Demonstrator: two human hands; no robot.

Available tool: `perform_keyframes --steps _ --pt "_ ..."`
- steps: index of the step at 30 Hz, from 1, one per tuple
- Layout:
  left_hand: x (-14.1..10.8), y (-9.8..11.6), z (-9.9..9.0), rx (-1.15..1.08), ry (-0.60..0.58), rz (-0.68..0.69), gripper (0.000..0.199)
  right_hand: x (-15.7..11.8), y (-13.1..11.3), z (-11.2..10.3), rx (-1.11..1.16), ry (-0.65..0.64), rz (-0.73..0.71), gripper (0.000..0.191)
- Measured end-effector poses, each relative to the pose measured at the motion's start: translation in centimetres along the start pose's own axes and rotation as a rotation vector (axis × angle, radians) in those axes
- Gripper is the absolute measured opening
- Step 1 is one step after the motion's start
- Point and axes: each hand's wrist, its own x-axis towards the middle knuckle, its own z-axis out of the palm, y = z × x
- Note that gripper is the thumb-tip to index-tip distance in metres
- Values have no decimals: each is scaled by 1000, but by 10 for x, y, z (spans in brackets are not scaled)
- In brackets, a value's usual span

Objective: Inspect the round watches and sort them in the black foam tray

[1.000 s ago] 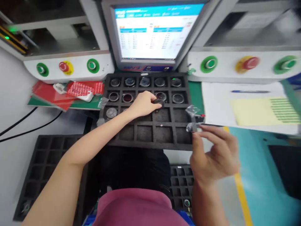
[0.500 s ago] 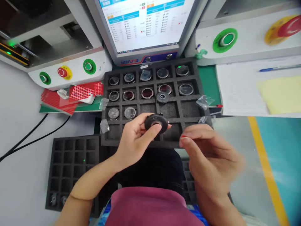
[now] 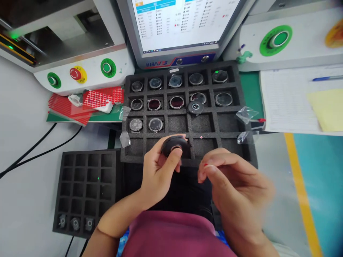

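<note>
- Left hand (image 3: 158,169): fingers curled under, thumb (image 3: 171,160) pressed down on top; forearm (image 3: 122,214) slanting in from lower left.
- Right hand (image 3: 235,182): apart from the left, thumb and forefinger pinched together.

Thirteen round watch pieces (image 3: 177,102) are resting in or on the large foam tray (image 3: 240,93), one dark round piece (image 3: 167,144) is sitting in the left hand (image 3: 155,173), and one red bit (image 3: 205,165) is showing at the right hand (image 3: 235,185). Three smaller pieces (image 3: 75,223) are lying in the lower left tray (image 3: 91,191). Three green buttons (image 3: 107,67), one monitor (image 3: 184,21) and one blue pen (image 3: 327,78) are showing.
</note>
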Motion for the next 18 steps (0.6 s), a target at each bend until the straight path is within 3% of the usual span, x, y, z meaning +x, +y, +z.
perform_keyframes --steps 4,7,11,18 --pt "3 -3 0 -101 12 8 15 0 0 2 8 -8 4 10" --pt "2 -3 0 22 27 40 14 0 -3 4 9 -18 5 10" --pt "0 -3 1 160 132 101 23 4 -7 9 -14 -15 -4 15" --pt "-5 -1 6 1 202 -4 33 7 -9 19 -22 -7 -83 16"
